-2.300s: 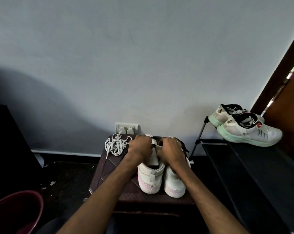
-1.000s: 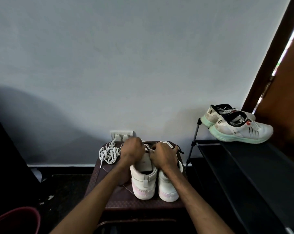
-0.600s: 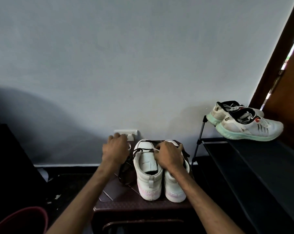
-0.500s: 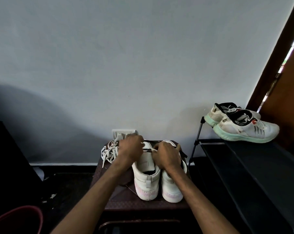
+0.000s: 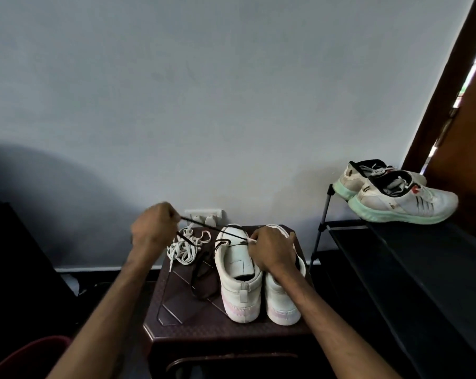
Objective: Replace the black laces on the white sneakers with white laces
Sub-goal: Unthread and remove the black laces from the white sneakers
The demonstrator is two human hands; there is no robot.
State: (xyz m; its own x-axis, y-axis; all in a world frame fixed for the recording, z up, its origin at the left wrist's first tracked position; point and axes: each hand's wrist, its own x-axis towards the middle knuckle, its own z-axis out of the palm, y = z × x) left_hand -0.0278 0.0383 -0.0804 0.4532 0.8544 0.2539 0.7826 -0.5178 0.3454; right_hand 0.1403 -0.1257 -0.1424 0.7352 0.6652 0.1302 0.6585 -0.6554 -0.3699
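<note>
Two white sneakers stand heels toward me on a dark brown stool [image 5: 176, 313]. My left hand [image 5: 153, 228] pinches a black lace [image 5: 204, 227] and holds it taut, up and to the left of the left sneaker [image 5: 238, 280]. My right hand [image 5: 272, 248] lies over the right sneaker [image 5: 282, 302] and pinches the lace's other part at the left sneaker's front. Slack black lace loops on the stool beside that sneaker. A pile of white laces [image 5: 186, 246] lies at the stool's back left.
A black shoe rack [image 5: 395, 269] stands to the right with a pair of white and mint running shoes [image 5: 395, 198] on top. A wall socket [image 5: 204, 216] sits behind the stool. A maroon bucket [image 5: 26, 356] is at bottom left, a wooden door [image 5: 466, 132] at far right.
My left hand has moved up and to the left, drawing the black lace out of the left sneaker. My right hand stays at the sneakers.
</note>
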